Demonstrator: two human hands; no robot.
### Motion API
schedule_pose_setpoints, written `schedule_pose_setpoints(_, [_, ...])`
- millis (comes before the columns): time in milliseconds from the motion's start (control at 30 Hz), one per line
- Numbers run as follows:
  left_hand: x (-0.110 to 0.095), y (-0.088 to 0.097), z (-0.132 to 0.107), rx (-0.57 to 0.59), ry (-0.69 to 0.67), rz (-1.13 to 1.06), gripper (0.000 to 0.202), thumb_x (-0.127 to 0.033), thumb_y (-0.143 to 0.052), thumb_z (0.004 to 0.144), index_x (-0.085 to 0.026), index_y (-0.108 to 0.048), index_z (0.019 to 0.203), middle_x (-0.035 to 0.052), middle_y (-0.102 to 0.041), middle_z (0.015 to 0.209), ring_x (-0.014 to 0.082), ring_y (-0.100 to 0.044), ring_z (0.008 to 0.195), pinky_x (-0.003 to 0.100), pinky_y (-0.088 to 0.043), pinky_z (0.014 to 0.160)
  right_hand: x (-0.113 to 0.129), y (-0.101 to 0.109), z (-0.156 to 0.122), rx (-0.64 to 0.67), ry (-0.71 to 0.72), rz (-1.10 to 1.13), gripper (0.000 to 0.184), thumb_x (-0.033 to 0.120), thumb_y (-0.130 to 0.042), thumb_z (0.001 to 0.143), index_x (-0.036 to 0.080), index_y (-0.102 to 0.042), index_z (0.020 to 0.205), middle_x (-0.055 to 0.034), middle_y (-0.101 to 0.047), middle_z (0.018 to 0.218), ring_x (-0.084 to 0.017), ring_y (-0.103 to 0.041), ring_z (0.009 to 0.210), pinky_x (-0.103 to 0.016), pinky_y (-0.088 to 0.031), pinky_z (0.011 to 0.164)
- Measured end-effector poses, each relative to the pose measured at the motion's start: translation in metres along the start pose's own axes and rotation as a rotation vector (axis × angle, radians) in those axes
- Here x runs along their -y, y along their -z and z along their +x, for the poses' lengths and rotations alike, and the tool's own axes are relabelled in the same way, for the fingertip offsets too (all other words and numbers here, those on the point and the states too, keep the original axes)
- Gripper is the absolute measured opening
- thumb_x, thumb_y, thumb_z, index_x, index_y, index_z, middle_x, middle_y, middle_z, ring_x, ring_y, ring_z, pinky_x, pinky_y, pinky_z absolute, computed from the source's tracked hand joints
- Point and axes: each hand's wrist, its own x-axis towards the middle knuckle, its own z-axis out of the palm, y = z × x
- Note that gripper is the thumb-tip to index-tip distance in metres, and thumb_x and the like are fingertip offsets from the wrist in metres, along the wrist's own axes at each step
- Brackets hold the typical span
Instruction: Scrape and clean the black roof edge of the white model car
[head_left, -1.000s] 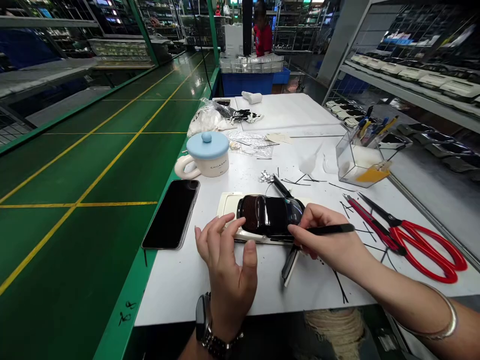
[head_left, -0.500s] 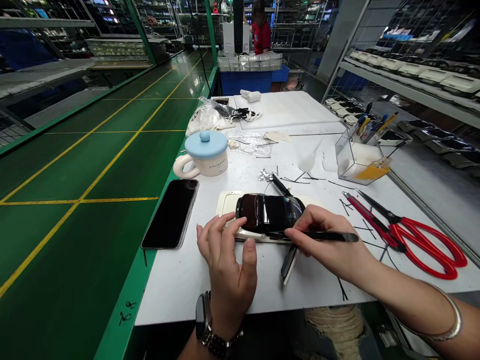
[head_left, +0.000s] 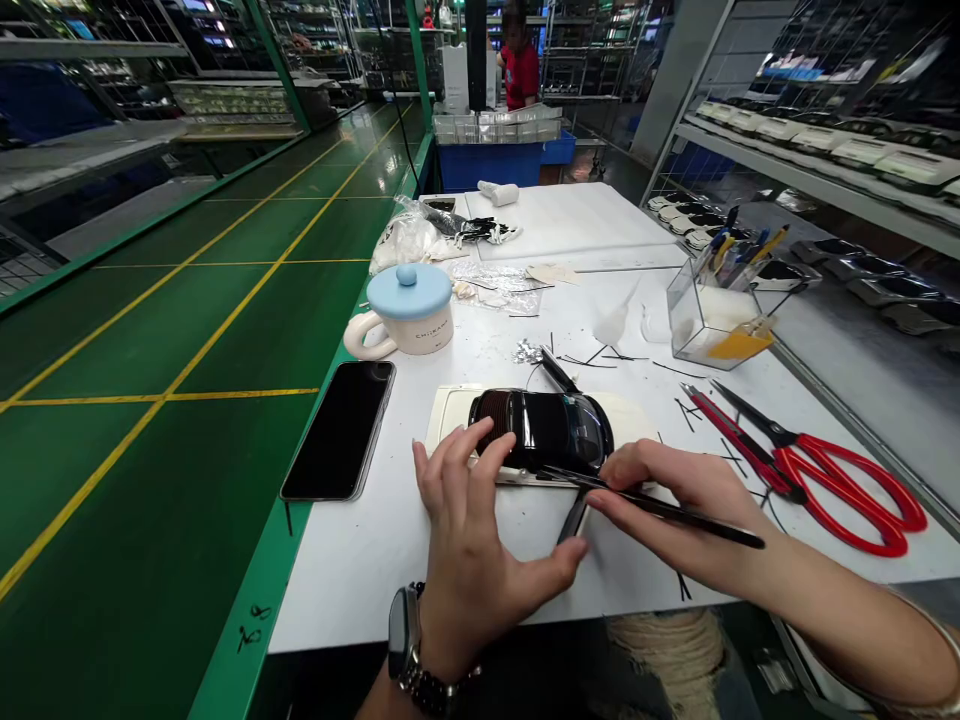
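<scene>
A model car with a white body point(head_left: 450, 405) and a black roof point(head_left: 544, 420) lies across the white tabletop, doors swung out on both sides. My left hand point(head_left: 480, 520) is open, its fingers spread. Its fingertips rest on the car's near rear side, and its thumb reaches beside the near door point(head_left: 574, 517). Black tweezers point(head_left: 675, 510) are pinched between the thumb and fingers of my right hand point(head_left: 675, 490). Their tips point left at the car's near side, by the door opening. Whether the tips grip anything is too small to tell.
Red-handled scissors point(head_left: 847, 480) and a red cutter point(head_left: 742, 440) lie at right, among black strips. A pen box point(head_left: 712, 320) stands behind them. At left are a phone point(head_left: 341, 430) and a lidded mug point(head_left: 412, 315). A person in red point(head_left: 521, 75) is in the background.
My left hand has shifted right, its thumb stretching out toward the near door. My right hand has moved slightly right, and the tweezers' rear end now slants lower.
</scene>
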Motion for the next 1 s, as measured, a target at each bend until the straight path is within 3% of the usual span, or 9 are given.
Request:
schedule_pose_setpoints(133, [0.006, 0.004, 0.001, 0.147, -0.060, 0.073, 0.091, -0.059, -0.072, 0.063, -0.019, -0.034, 0.134, 0.0171, -0.036, 0.141, 0.0358, -0.033, 0.133, 0.063, 0.001, 0.114, 0.000, 0.012, -0.027, -0.234, -0.100, 0.109, 0.013, 0.028, -0.068, 0.077, 0.024, -0.057, 0.072, -0.0007, -0.065, 0.074, -0.014, -0.063, 0.070, -0.023, -0.050, 0.059])
schedule_pose_setpoints(333, [0.030, 0.019, 0.023, 0.068, -0.058, 0.211, 0.065, -0.046, -0.064, 0.081, -0.020, -0.037, 0.133, 0.0151, -0.053, 0.129, 0.0292, -0.050, 0.121, 0.052, -0.035, 0.108, -0.008, 0.013, -0.072, -0.665, -0.445, 0.323, 0.019, 0.039, -0.074, 0.069, 0.027, -0.059, 0.069, -0.0027, -0.061, 0.077, -0.016, -0.057, 0.065, -0.026, -0.048, 0.049])
schedule_pose_setpoints(500, [0.038, 0.028, 0.041, 0.323, -0.106, 0.254, 0.089, -0.054, -0.072, 0.069, -0.023, -0.030, 0.141, 0.0147, -0.038, 0.147, 0.0331, -0.034, 0.137, 0.055, -0.030, 0.112, -0.021, 0.007, -0.089, -0.696, -0.545, 0.528, 0.015, 0.039, -0.069, 0.071, 0.030, -0.058, 0.068, -0.0047, -0.060, 0.077, -0.016, -0.054, 0.057, -0.033, -0.050, 0.050])
schedule_pose_setpoints(667, [0.036, 0.026, 0.043, 0.359, -0.096, 0.238, 0.073, -0.042, -0.069, 0.077, -0.023, -0.036, 0.139, 0.0126, -0.043, 0.145, 0.0303, -0.031, 0.140, 0.050, -0.037, 0.110, -0.010, -0.005, -0.095, -0.689, -0.552, 0.701, 0.005, 0.043, -0.061, 0.075, 0.039, -0.062, 0.077, -0.0048, -0.065, 0.076, -0.023, -0.064, 0.065, -0.037, -0.055, 0.056])
schedule_pose_setpoints(733, [0.034, 0.026, 0.043, 0.350, -0.085, 0.245, 0.069, -0.040, -0.067, 0.077, -0.022, -0.038, 0.137, 0.0127, -0.042, 0.146, 0.0294, -0.033, 0.139, 0.049, -0.036, 0.110, -0.006, -0.010, -0.095, -0.630, -0.435, 0.637, 0.014, 0.041, -0.050, 0.082, 0.044, -0.062, 0.087, -0.0033, -0.069, 0.079, -0.024, -0.066, 0.068, -0.040, -0.057, 0.063])
schedule_pose_setpoints(800, [0.031, 0.027, 0.044, 0.352, -0.077, 0.255, 0.069, -0.040, -0.067, 0.077, -0.021, -0.038, 0.137, 0.0126, -0.042, 0.146, 0.0280, -0.034, 0.138, 0.048, -0.036, 0.111, -0.004, -0.010, -0.091, -0.543, -0.192, 0.444, 0.026, 0.033, -0.040, 0.087, 0.045, -0.059, 0.100, -0.0010, -0.072, 0.087, -0.023, -0.067, 0.070, -0.038, -0.058, 0.066])
schedule_pose_setpoints(867, [0.030, 0.027, 0.046, 0.361, -0.094, 0.271, 0.073, -0.044, -0.067, 0.076, -0.020, -0.037, 0.138, 0.0128, -0.044, 0.144, 0.0279, -0.037, 0.137, 0.048, -0.035, 0.112, -0.004, -0.008, -0.083, -0.450, 0.195, 0.140, 0.027, 0.028, -0.041, 0.088, 0.035, -0.059, 0.107, -0.0035, -0.073, 0.095, -0.021, -0.068, 0.071, -0.034, -0.058, 0.061])
schedule_pose_setpoints(933, [0.031, 0.027, 0.048, 0.349, -0.135, 0.294, 0.074, -0.051, -0.065, 0.076, -0.020, -0.037, 0.137, 0.0129, -0.048, 0.141, 0.0291, -0.042, 0.133, 0.048, -0.037, 0.110, 0.001, -0.004, -0.073, -0.339, 0.623, -0.173, 0.022, 0.029, -0.048, 0.085, 0.020, -0.063, 0.099, -0.0101, -0.072, 0.094, -0.020, -0.066, 0.063, -0.031, -0.054, 0.050])
schedule_pose_setpoints(1000, [0.032, 0.026, 0.049, 0.305, -0.173, 0.329, 0.071, -0.055, -0.061, 0.077, -0.021, -0.039, 0.136, 0.0126, -0.053, 0.136, 0.0301, -0.049, 0.126, 0.046, -0.041, 0.106, 0.010, -0.001, -0.063, -0.190, 0.874, -0.349, 0.018, 0.028, -0.053, 0.082, 0.016, -0.066, 0.086, -0.0101, -0.072, 0.088, -0.015, -0.059, 0.052, -0.028, -0.046, 0.041])
